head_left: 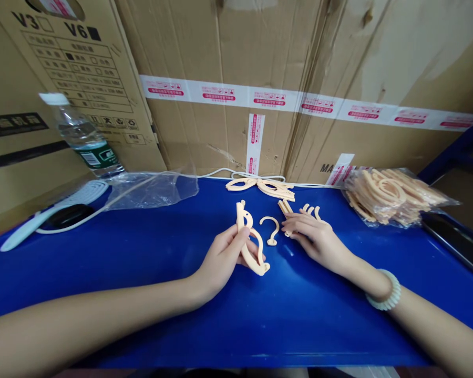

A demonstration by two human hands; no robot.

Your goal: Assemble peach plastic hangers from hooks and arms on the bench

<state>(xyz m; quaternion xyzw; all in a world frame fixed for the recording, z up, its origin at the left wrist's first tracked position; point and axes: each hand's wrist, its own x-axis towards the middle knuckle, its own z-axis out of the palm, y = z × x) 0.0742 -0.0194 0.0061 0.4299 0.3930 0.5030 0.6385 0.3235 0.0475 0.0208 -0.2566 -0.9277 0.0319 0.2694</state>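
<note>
Head view: a clear plastic bag (pixel 398 194) at the right rear of the blue table (pixel 236 325) is packed with peach plastic pieces, curved and looped ones showing through the film. At the left rear, a white-capped bottle (pixel 90 142) with a green label holds clear liquid; near it lies a crumpled clear bag (pixel 157 191), a white cable by it. Cardboard (pixel 236 42) walls the back, crossed by white tape with red print, and a printed carton panel (pixel 82 73) marked V3 and V6 stands behind the bottle.

At the middle of the table, the left hand (pixel 224 247) has its grip pinching a looped peach hanger part (pixel 253 261) between thumb and fingers. A peach hook (pixel 276 227) lies between the hands. The right hand (pixel 315 239), a pale band (pixel 386 290) on its wrist, rests its bent fingers over peach pieces (pixel 285 206); whether that grip pinches one I cannot tell. More hooks (pixel 311 210) lie just beyond it, and further back are joined peach parts (pixel 276 189). A pale brush (pixel 79 197) overlaps a black oval object (pixel 69 215) at left; a dark flat object (pixel 457 241) lies at the right edge.
</note>
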